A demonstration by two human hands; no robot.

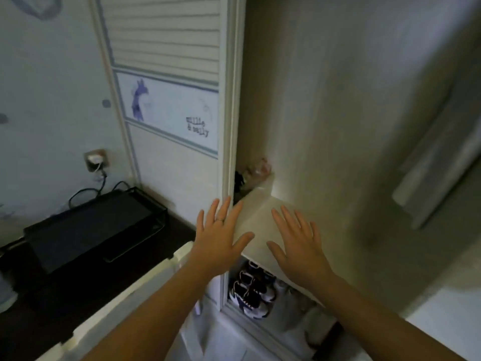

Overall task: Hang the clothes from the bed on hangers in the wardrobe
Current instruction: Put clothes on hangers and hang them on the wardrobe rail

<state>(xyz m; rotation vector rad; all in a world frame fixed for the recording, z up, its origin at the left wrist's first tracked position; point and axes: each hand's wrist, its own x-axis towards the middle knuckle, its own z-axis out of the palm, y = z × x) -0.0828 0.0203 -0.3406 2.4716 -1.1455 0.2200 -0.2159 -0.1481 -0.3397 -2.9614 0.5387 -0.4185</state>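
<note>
Open wardrobe (325, 100) fills twelve to three o'clock, its sliding door (171, 113) at eleven. Both hands are flat, fingers spread, holding nothing: left hand (221, 238) by the door edge, right hand (299, 243) over the shelf (260, 217). Sneakers (250, 290) sit beneath the shelf at six.

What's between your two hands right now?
In the head view, only a bare stretch of the pale wardrobe shelf shows between the left hand and the right hand. The sneakers sit lower, under the shelf's front edge.
</note>
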